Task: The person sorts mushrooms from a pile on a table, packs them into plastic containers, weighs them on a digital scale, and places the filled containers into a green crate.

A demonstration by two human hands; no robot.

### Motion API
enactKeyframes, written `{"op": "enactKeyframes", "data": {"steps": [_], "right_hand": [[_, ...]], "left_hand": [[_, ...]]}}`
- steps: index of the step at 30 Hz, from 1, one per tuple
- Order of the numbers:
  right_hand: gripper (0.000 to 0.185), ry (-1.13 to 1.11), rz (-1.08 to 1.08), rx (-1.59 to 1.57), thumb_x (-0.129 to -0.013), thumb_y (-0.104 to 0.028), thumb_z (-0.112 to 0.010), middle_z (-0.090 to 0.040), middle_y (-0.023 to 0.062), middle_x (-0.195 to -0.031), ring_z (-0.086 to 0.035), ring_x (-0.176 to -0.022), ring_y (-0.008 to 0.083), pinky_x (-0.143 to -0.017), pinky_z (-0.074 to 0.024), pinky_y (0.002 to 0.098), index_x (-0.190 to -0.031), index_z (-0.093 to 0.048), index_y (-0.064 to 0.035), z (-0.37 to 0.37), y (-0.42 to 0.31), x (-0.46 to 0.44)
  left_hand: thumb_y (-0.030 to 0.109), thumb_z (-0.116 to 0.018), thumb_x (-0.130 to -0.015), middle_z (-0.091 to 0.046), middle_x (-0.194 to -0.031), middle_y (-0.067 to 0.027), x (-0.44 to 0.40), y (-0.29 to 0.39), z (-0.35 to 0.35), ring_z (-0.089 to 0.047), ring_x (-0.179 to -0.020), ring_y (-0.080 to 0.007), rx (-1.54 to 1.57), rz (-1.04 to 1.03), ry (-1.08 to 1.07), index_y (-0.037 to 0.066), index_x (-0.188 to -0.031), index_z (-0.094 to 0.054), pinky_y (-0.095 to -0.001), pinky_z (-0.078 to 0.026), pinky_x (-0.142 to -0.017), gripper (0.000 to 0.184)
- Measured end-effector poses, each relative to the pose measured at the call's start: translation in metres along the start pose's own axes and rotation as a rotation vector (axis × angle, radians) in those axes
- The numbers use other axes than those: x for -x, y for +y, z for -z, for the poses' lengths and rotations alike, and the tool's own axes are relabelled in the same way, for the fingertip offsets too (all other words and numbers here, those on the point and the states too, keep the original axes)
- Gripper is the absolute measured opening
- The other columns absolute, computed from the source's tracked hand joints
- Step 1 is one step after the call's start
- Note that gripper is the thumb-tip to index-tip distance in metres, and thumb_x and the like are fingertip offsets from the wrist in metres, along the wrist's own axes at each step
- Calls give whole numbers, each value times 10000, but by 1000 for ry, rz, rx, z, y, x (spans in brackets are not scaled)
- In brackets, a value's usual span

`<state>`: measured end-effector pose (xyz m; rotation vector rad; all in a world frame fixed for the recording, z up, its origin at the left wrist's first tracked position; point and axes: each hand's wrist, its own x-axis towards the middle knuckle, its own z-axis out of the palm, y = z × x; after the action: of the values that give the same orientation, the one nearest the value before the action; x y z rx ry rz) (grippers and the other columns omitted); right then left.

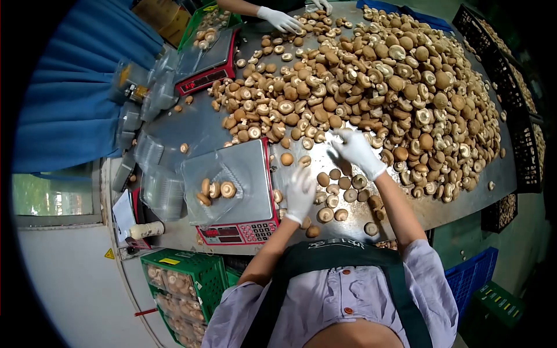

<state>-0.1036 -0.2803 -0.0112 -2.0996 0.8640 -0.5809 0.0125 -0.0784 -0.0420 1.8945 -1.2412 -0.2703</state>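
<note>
My left hand (300, 196), in a white glove, is over the metal table between the scale and a group of loose mushrooms. Its slightly blurred fingers stretch forward, tips close to a brown mushroom (304, 160); I see nothing held. My right hand (357, 153), also gloved, reaches to the near edge of the large mushroom pile (400, 87) with fingers apart and nothing visible in them. Loose mushrooms (350, 195) lie between my forearms, some stem up. To the left, a clear plastic tray (231, 174) holding several mushrooms (214, 189) rests on a red-framed scale (255, 200).
Empty clear trays (162, 191) stack along the table's left edge. A second scale (206, 61) stands farther back, near another person's gloved hand (279, 20). Black crates (525, 139) line the right side. A green crate (191, 284) with packed mushrooms stands below, left.
</note>
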Motion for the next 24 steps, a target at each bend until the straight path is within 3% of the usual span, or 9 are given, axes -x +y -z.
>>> {"op": "enactKeyframes", "data": {"steps": [3, 5, 6, 9, 14, 18, 20, 23, 24], "right_hand": [[381, -22, 31, 194, -810, -298, -602, -648, 172, -1020, -614, -952, 328, -846, -487, 399, -1087, -607, -36, 0, -20, -48], [464, -73, 106, 454, -777, -329, -619, -592, 137, -1155, -567, -1041, 327, -897, -444, 428, -1162, -572, -75, -16, -23, -65], [505, 25, 207, 573, -753, -345, -635, -575, 154, -1144, -558, -1025, 347, -892, -432, 449, -1179, -567, -82, -32, -15, -65], [548, -109, 198, 642, -730, -312, -652, -601, 179, -1006, -586, -942, 336, -810, -469, 436, -1220, -549, -87, -40, -25, -67], [591, -310, 173, 499, -709, -312, -683, -625, 188, -1001, -603, -931, 352, -767, -514, 430, -1244, -530, -114, -9, -27, -46], [478, -212, 292, 490, -739, -274, -667, -648, 203, -925, -606, -955, 381, -728, -523, 439, -1182, -561, -130, 2, -10, 0], [488, -446, 69, 291, -754, -289, -657, -649, 210, -926, -620, -925, 363, -733, -520, 432, -1210, -560, -145, 19, -17, 20], [531, -455, 4, 235, -792, -329, -638, -639, 202, -1050, -623, -913, 363, -784, -509, 409, -1286, -529, -168, 38, -22, 46], [496, -382, 5, 140, -810, -312, -628, -632, 178, -1119, -629, -967, 341, -850, -501, 379, -1274, -542, -156, 41, -15, 52]], "left_hand": [[223, -628, -841, -391, -1393, -226, -55, 3, 0, -390, -1275, -356, -128, 93, 145, 51, -1248, -546, -399, -317, -1061, 449], [287, -657, -787, -244, -1479, -223, -89, -2, -6, -252, -1351, -389, -206, 279, 55, 118, -1364, -425, -466, -271, -1083, 645], [318, -674, -754, -174, -1516, -204, -103, -4, -9, -161, -1395, -397, -243, 372, 7, 154, -1401, -380, -516, -239, -1094, 730], [321, -694, -687, -66, -1533, -224, -116, 4, -32, -48, -1425, -380, -465, 446, -202, 276, -1445, -302, -596, -162, -1080, 855], [340, -688, -701, -172, -1508, -213, -97, -6, -29, -243, -1345, -404, -514, 306, -248, 295, -1388, -389, -562, -303, -1012, 751], [328, -667, -693, -282, -1458, -185, -55, 22, -18, -347, -1280, -389, -517, 213, -313, 283, -1350, -424, -568, -351, -966, 702], [301, -657, -712, -309, -1446, -185, -27, 17, -15, -390, -1242, -382, -423, 83, -305, 276, -1335, -465, -542, -377, -935, 652], [226, -660, -735, -364, -1423, -186, -2, 21, 3, -427, -1233, -365, -342, 3, -306, 226, -1313, -518, -466, -392, -972, 595], [207, -655, -748, -374, -1414, -201, 2, 17, 9, -427, -1239, -368, -82, 17, -308, 204, -1294, -539, -454, -379, -992, 558]]}}
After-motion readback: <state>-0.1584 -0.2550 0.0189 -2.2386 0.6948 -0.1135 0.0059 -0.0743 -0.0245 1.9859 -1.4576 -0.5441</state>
